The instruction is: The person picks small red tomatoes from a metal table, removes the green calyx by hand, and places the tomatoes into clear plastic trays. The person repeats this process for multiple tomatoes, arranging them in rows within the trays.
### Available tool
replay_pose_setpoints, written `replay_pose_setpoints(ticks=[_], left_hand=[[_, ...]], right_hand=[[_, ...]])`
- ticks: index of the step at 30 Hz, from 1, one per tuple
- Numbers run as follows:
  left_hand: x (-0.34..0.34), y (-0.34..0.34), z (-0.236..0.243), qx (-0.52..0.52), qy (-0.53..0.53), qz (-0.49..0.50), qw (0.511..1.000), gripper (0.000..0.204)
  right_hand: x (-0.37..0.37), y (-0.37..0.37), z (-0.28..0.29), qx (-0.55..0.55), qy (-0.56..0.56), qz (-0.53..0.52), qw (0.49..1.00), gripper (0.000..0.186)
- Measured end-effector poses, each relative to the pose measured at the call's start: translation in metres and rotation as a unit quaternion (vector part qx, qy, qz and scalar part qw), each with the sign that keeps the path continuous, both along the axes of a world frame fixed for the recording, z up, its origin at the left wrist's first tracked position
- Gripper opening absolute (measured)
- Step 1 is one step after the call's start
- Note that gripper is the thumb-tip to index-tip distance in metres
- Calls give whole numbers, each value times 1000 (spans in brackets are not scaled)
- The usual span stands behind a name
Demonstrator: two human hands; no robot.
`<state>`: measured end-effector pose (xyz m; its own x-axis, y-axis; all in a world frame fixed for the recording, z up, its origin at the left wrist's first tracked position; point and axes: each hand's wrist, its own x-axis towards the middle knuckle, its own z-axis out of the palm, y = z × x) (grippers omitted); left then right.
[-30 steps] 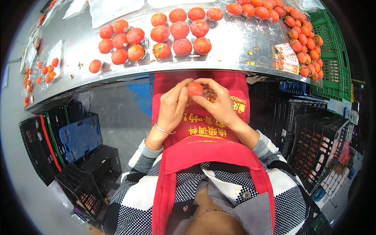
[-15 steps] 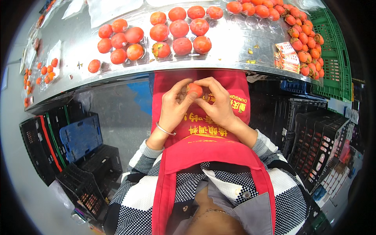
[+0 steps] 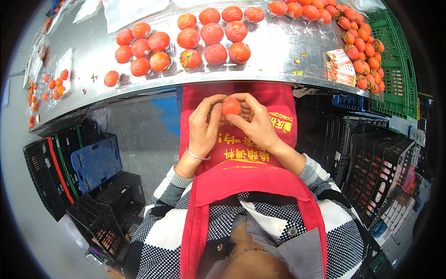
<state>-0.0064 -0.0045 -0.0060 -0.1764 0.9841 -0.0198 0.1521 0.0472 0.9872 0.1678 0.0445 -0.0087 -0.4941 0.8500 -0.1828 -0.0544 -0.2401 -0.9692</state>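
An orange-red persimmon (image 3: 231, 106) is held between my two hands over the red apron (image 3: 283, 97), just below the steel table's front edge. My left hand (image 3: 204, 125) curls round its left side, with a bangle on the wrist. My right hand (image 3: 255, 125) grips it from the right, thumb below the fruit and fingers curled at its upper side. On the table (image 3: 278, 69) above them, rows of persimmons (image 3: 215, 55) sit in clear plastic trays, and a lone persimmon (image 3: 111, 78) lies further left.
At the right, heaped persimmons (image 3: 362, 51) lie beside printed cards (image 3: 341, 67) and a green crate (image 3: 397, 69). Smaller fruit (image 3: 59, 83) sits at the far left. Black crates (image 3: 376, 172) stand low on the right, with more at left beside a blue folded crate (image 3: 96, 163).
My fingers have shifted round the persimmon: my left thumb came across its front half a second ago and is now back at its left side, showing more of the fruit.
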Motion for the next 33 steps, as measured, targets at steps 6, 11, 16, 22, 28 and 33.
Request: replay_pose_setpoints(ticks=[6, 11, 16, 22, 28, 33], left_hand=[[-1, -1, -3, -13, -189, -10, 982, 22], [0, -2, -8, -13, -150, 4, 989, 19], [-3, 1, -12, 13, -28, -26, 999, 21], [0, 2, 0, -5, 50, -31, 998, 17], [-2, 7, 5, -27, 16, 0, 1000, 13], [-5, 5, 6, -57, -15, -17, 998, 11]], right_hand=[[-1, 1, -2, 157, -71, -15, 985, 46], [2, 2, 4, 281, -149, -4, 948, 46], [1, 4, 4, 163, -100, -9, 982, 49], [1, 6, 2, 287, -140, -11, 947, 46], [0, 2, -1, 201, -99, 8, 975, 45], [2, 4, -9, 156, -66, 18, 985, 47]])
